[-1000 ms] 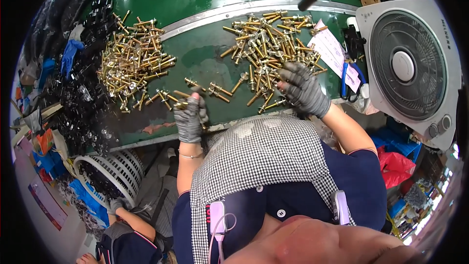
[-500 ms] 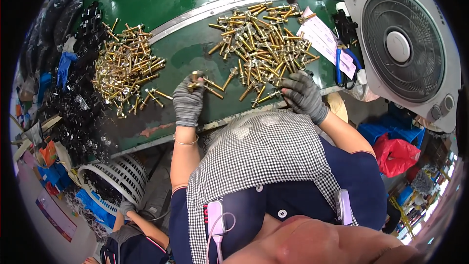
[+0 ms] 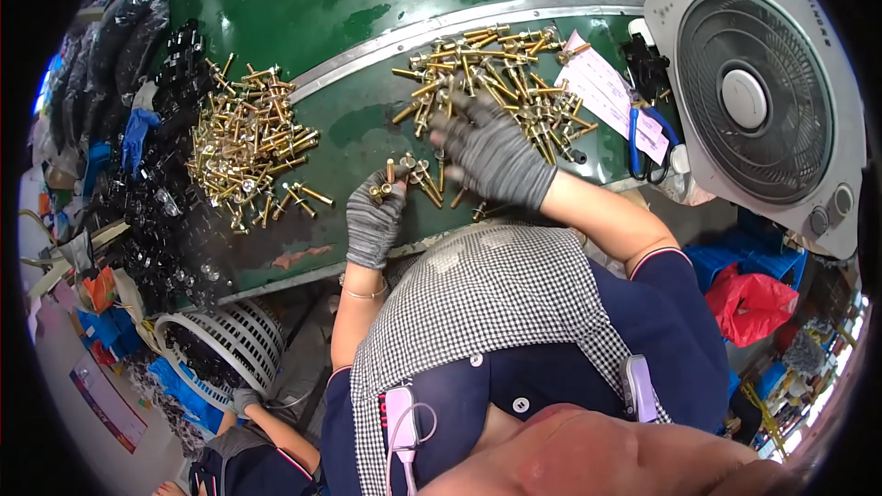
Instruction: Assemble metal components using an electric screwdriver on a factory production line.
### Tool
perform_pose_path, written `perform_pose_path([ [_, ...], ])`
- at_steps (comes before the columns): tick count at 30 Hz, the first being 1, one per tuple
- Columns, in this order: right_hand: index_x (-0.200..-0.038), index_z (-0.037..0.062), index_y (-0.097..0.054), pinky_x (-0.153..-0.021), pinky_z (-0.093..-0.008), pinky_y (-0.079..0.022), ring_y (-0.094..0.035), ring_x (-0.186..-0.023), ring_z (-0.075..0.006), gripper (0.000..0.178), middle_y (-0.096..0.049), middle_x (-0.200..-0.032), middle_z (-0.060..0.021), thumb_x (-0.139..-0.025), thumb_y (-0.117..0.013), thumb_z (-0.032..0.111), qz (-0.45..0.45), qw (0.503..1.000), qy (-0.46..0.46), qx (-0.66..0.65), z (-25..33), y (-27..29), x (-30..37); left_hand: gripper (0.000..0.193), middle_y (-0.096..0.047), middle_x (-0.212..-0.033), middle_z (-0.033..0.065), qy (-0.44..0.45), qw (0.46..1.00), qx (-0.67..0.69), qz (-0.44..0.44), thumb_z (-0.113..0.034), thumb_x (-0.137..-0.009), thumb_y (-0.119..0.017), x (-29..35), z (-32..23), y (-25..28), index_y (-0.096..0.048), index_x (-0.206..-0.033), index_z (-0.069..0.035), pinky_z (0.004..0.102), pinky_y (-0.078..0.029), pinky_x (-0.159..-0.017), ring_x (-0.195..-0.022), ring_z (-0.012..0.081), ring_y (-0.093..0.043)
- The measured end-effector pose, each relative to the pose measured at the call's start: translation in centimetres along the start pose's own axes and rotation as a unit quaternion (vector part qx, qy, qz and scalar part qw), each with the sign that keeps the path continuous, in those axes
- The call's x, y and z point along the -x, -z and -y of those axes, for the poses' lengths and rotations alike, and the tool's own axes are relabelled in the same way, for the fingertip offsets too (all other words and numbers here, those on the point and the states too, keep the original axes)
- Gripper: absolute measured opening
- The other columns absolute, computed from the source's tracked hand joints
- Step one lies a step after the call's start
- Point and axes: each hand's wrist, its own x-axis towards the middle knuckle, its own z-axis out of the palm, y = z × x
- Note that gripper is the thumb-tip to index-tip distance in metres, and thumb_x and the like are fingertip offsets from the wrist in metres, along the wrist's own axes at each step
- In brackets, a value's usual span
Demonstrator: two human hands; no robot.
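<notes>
Partly hidden bolts (image 3: 514,83) behind the blurred right hand (image 3: 496,152), contact unclear

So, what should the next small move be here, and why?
Probably the right hand should take a bolt from the right-hand pile of gold-coloured bolts: it is over that pile's near-left edge, while the left hand holds bolts up beside it.

on table (image 3: 342,115): left bolt pile (image 3: 250,133), right bolt pile (image 3: 505,73) | farther right: fan (image 3: 749,96)

Head-level fisheye view (the left of two), downward, close over left hand (image 3: 375,219) and right hand (image 3: 501,156).
</notes>
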Motion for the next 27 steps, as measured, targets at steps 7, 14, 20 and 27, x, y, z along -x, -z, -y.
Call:
perform_pose_path([
  [7,-0.126,0.0071,-0.049,-0.110,-0.0469,-0.010,-0.025,-0.133,-0.0314,0.052,-0.039,-0.137,-0.0124,-0.085,-0.047,0.040,-0.034,0.997,0.038,-0.050,-0.7,0.1,-1.2,0.020,-0.065,-0.085,0.0075,0.025,0.999,0.017,-0.013,-0.007,-0.084,-0.057,-0.8,0.9,0.7,-0.062,-0.101,0.002,0.0240,-0.046,-0.073,-0.077,0.0108,-0.057],
  [14,-0.124,0.0022,-0.049,-0.110,-0.0479,-0.012,-0.024,-0.133,-0.0324,0.056,-0.032,-0.139,-0.0203,-0.081,-0.054,0.039,0.005,0.992,0.073,-0.100,-1.2,1.7,-2.0,0.018,-0.048,-0.058,-0.0069,-0.060,0.998,-0.032,-0.004,-0.011,-0.086,-0.057,-1.6,2.2,0.7,-0.063,-0.101,-0.004,0.0191,-0.031,-0.044,-0.048,0.0014,-0.038],
  [20,-0.126,0.0022,-0.046,-0.110,-0.0475,-0.013,-0.024,-0.132,-0.0365,0.060,-0.033,-0.138,-0.0184,-0.081,-0.054,0.041,0.028,0.995,-0.090,0.013,-2.3,2.0,-1.4,0.018,-0.048,-0.058,-0.0068,-0.040,0.999,-0.004,-0.002,-0.012,-0.086,-0.057,-1.6,2.1,0.6,-0.064,-0.102,-0.004,0.0190,-0.031,-0.043,-0.046,0.0016,-0.039],
  [27,-0.102,0.0032,-0.062,-0.101,-0.0456,-0.031,-0.047,-0.114,-0.0280,0.034,-0.055,-0.114,-0.0146,-0.084,-0.054,0.030,-0.019,0.992,0.059,-0.113,-1.0,2.7,0.8,0.019,-0.048,-0.057,-0.0066,-0.021,1.000,0.011,-0.003,-0.014,-0.086,-0.058,-1.9,1.8,0.6,-0.063,-0.102,-0.005,0.0192,-0.031,-0.040,-0.044,0.0022,-0.040],
])
